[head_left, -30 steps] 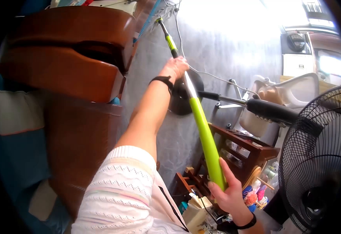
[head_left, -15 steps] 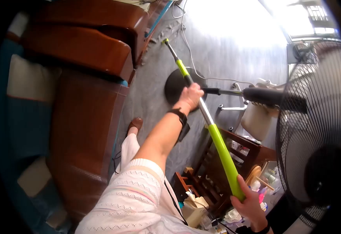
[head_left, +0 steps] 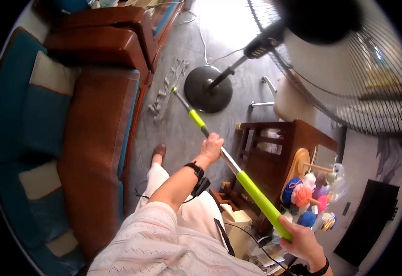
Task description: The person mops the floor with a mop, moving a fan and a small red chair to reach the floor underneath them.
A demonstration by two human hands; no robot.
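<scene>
A mop with a lime-green and silver pole (head_left: 260, 198) slants across the view. Its grey, stringy head (head_left: 168, 89) lies spread on the floor between the sofa and the fan base. My left hand (head_left: 212, 147) is wrapped round the middle of the pole, near the joint of dark grip and silver tube. At the upper end of the green handle, my right hand (head_left: 302, 240) grips with the thumb along it. A black watch (head_left: 195, 171) is on my left wrist, and a dark band is on the right one.
A standing fan's round black base (head_left: 208, 89) sits just right of the mop head; its wire cage (head_left: 348, 87) looms close at upper right. A brown and teal sofa (head_left: 95, 152) lines the left. Right are a wooden cabinet (head_left: 311, 133), yarn balls (head_left: 302, 195) and a wheeled chair (head_left: 295, 99).
The mop head has come back toward me along the floor, now beside the fan base. My view has shifted, bringing the cabinet and yarn into fuller sight. Both hands keep their hold.
</scene>
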